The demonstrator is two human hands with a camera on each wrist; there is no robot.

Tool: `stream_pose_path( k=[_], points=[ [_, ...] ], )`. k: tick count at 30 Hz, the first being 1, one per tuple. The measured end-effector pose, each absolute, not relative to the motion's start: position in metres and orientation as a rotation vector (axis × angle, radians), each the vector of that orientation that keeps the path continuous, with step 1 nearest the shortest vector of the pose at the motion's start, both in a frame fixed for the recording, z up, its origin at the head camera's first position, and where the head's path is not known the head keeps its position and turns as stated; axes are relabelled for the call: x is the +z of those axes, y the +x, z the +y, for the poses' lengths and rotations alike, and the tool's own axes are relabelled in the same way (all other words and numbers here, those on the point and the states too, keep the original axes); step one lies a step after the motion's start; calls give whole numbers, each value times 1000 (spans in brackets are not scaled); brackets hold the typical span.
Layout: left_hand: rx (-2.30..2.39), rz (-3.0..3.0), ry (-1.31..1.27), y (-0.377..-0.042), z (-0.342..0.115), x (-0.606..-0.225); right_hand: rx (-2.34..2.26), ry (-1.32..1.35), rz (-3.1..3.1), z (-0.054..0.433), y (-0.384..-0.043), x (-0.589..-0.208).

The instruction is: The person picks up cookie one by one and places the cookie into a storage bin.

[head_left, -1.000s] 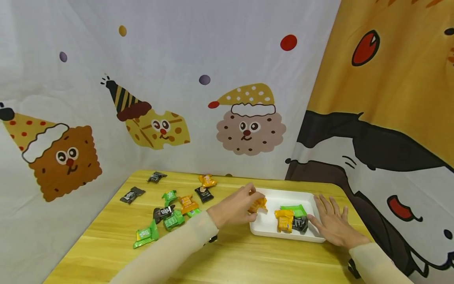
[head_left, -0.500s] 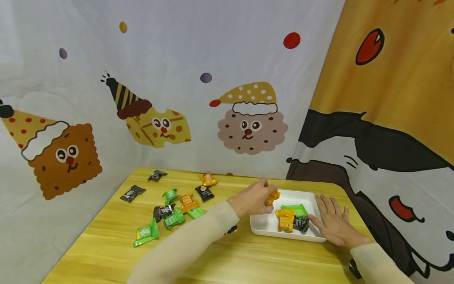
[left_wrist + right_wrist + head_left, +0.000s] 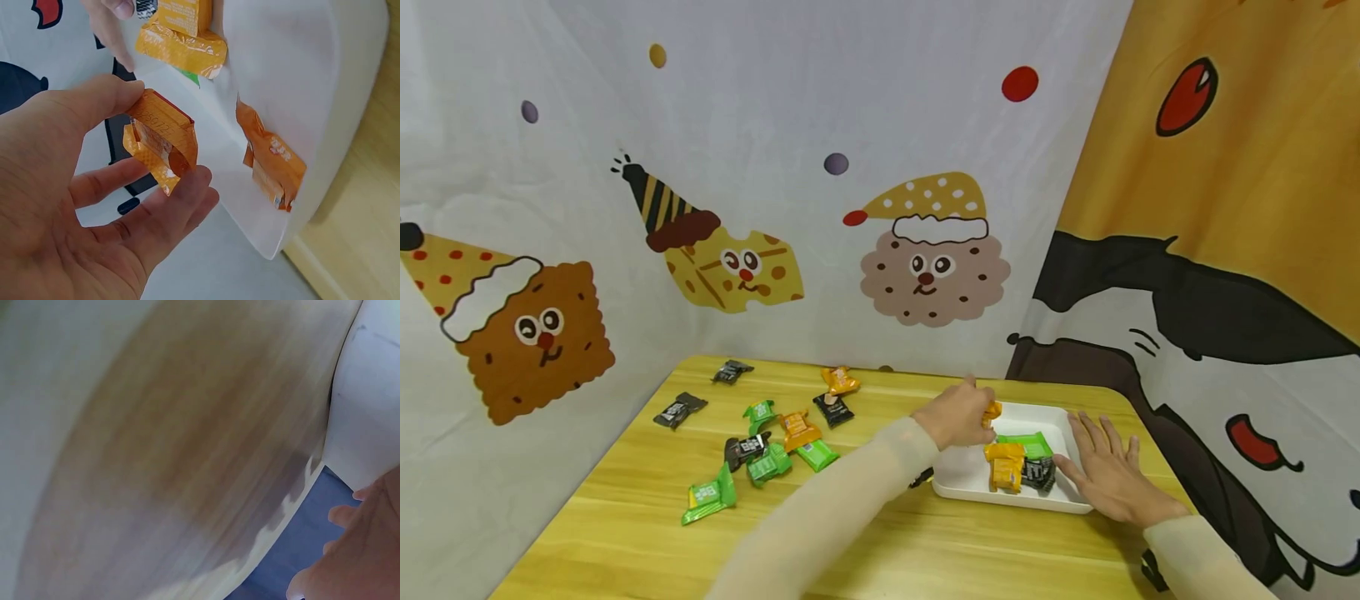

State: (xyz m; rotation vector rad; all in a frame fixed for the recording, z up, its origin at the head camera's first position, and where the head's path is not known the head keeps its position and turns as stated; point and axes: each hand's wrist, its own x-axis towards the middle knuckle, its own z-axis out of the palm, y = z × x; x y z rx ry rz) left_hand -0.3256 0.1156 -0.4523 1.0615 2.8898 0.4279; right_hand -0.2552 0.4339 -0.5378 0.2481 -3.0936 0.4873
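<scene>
My left hand (image 3: 957, 414) pinches an orange-wrapped candy (image 3: 161, 139) between thumb and fingers, over the back left part of a white tray (image 3: 957, 473). Inside the tray lie an orange candy (image 3: 1006, 472), a black-wrapped one (image 3: 1039, 473) and a green one (image 3: 1030, 445), close together. Another orange candy (image 3: 275, 159) rests near a tray corner in the left wrist view; my left hand hides it in the head view. My right hand (image 3: 1116, 475) rests at the tray's right rim with fingers straight and spread. The right wrist view shows only part of that hand (image 3: 356, 556) beside the tray.
Several black, green and orange candies lie loose on the left of the wooden table, among them a green one (image 3: 707, 496), a black one (image 3: 681, 410) and an orange one (image 3: 800, 430). A cartoon-printed cloth (image 3: 760, 100) hangs behind the table.
My left hand has moved right and slightly back over the tray, carrying the orange candy from the left rim. The right hand stays at the rim.
</scene>
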Motion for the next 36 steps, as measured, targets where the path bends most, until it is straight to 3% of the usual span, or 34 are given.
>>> stream_pose_path(
  k=[21,36],
  points=[
    [222,2917,875,-324,137,-465,460,242,-3090,434,-254,-539],
    [151,2982,977,-322,97,-456,496,256,-3081,432,-255,-541]
  ],
)
